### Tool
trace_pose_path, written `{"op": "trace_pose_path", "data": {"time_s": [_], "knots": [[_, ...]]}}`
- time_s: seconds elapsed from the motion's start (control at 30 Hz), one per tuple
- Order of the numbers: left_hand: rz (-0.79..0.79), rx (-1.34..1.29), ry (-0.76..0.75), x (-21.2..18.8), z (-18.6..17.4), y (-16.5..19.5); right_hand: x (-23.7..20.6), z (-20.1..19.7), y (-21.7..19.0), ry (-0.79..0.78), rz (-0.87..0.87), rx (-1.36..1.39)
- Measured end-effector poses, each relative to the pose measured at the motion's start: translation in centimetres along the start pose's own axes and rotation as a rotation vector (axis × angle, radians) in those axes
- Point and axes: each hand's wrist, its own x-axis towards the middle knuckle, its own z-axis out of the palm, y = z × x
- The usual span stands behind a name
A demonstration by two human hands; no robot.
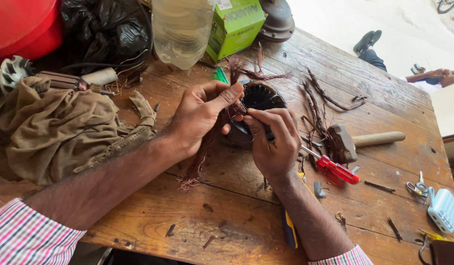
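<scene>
A round dark motor stator [259, 98] with slotted inner teeth rests on the wooden table [237, 216]. My left hand [200, 115] holds its near-left rim, thumb stretched over the top, with a bundle of reddish copper wire [200, 162] hanging from under the palm onto the table. My right hand [275, 142] is closed around a thin dark tool whose tip is at the stator's near edge. More copper wire strands [256, 73] stick out behind the stator.
To the right lie pulled copper wire [317, 110], a hammer [357, 141] and a red-handled screwdriver [337, 169]. A brown cloth [60, 127] is at left; a plastic bottle [180, 32] and green box [235, 24] stand behind. Scissors [417, 188] lie far right.
</scene>
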Motion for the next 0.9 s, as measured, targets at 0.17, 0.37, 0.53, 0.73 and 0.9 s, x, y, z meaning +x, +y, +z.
{"op": "trace_pose_path", "data": {"time_s": [0.17,0.37,0.53,0.73,0.9], "knots": [[0.012,0.011,0.025,-0.2,0.3,0.4,-0.1,-0.1,0.1,0.005,0.005,0.006],[0.005,0.049,0.051,-0.4,0.3,0.1,-0.2,0.0,0.2,0.008,-0.047,0.04],[0.072,0.346,0.145,-2.1,1.6,-0.2,-1.4,-0.9,0.7,-0.012,-0.101,0.001],[0.171,0.431,0.082,-1.9,4.6,-8.0,-3.3,-2.9,2.4,0.009,-0.289,-0.182],[0.248,0.41,0.058,0.0,7.2,-14.1,-4.7,-1.9,4.0,0.091,-0.191,-0.023]]}}
